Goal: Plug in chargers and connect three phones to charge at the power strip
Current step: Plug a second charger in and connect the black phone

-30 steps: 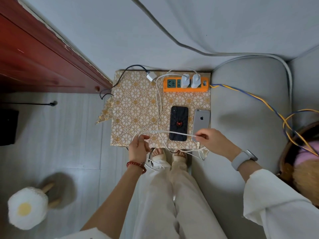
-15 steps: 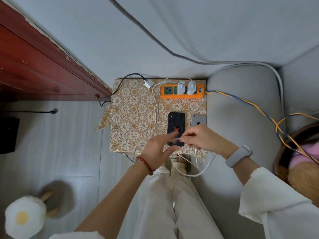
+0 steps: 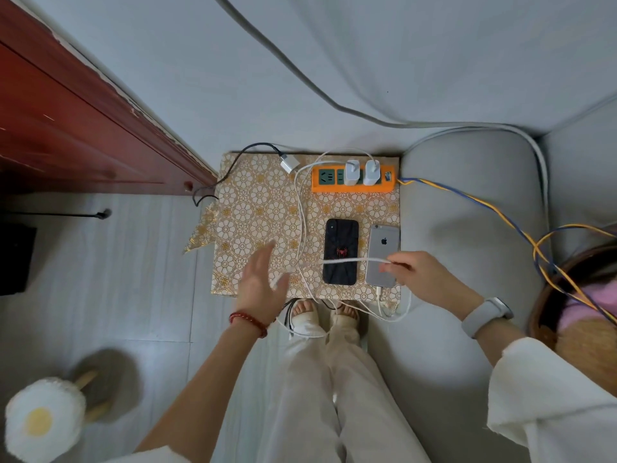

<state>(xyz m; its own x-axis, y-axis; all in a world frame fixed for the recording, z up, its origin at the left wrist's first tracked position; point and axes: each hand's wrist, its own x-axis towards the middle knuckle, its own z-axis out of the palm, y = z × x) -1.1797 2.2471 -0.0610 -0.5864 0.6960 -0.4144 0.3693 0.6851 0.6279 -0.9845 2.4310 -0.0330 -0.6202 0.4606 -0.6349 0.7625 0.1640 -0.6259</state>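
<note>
1. Head view: I am looking down on a small tabletop point(image 3: 253, 208) covered with a gold floral-patterned cloth, wedged between a dark red wooden door point(image 3: 66, 128) on the left and a grey upholstered sofa arm point(image 3: 467, 228) on the right.
2. At the far right of the tabletop lies an orange power strip with green sockets point(image 3: 353, 179). I see two white charger bricks point(image 3: 361, 172) plugged into it side by side, and its leftmost socket is open.
3. A third white charger brick on a black cable point(image 3: 289, 163) lies loose on the cloth just left of the strip, not plugged in.
4. A black phone with a red spider emblem point(image 3: 340, 251) lies near the front edge, and a silver phone with an apple logo point(image 3: 383, 255) lies just right of it, both back-up.
5. A white cable runs into the near end of the silver phone. I cannot tell whether anything is connected to the black one.
6. My right hand point(image 3: 421, 277) pinches a white charging cable point(image 3: 354, 261) between fingertips, stretching it horizontally across both phones.
7. My left hand point(image 3: 262, 284) hovers over the cloth left of the black phone, fingers spread and relaxed, holding nothing; it looks blurred.
8. More white cable loops trail from the strip down the cloth and off the near edge by my feet point(image 3: 322, 312).
</note>
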